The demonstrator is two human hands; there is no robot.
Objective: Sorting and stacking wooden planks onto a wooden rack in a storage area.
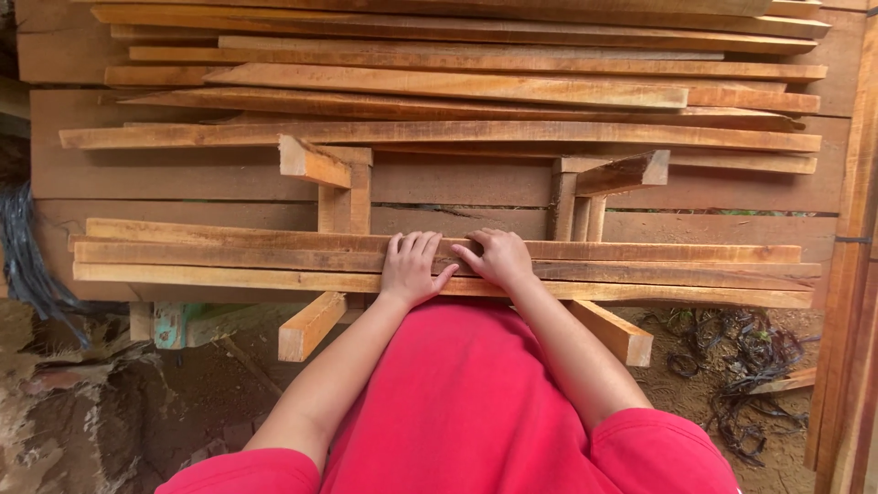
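- Looking down past a red shirt (476, 393), both bare forearms reach forward to a bundle of long wooden strips (640, 273) lying along the near edge of the bench.
- Left hand (411, 267) lies palm down on the strips, fingers straight and close together, thumb spread toward the other hand; it presses flat and is closed around nothing.
- Right hand (495, 257) rests just beside it, fingers loosely curled over the top of the same strips, thumb tip near the left thumb; it touches the wood, but whether it actually clasps a strip I cannot tell.
- Those strips, three or four of them, lie side by side and run almost the full width of the bench, crossing two short wooden bars (311, 325) whose cut ends stick out over the near edge, one on each side of the person.
- Below the near edge, bare dirt ground (183, 393) shows at the left, with a greenish block (170, 325) under the bench's left end and a tangle of dark wire (745, 366) at the right.
- Behind the hands, two upright wooden blocks (346, 187) stand near the middle of the bench, well apart.
- Beyond them, a broad stack of more long boards (439, 91) fills the far side up to the far edge.
- Tall planks (855, 274) lean along the right edge.
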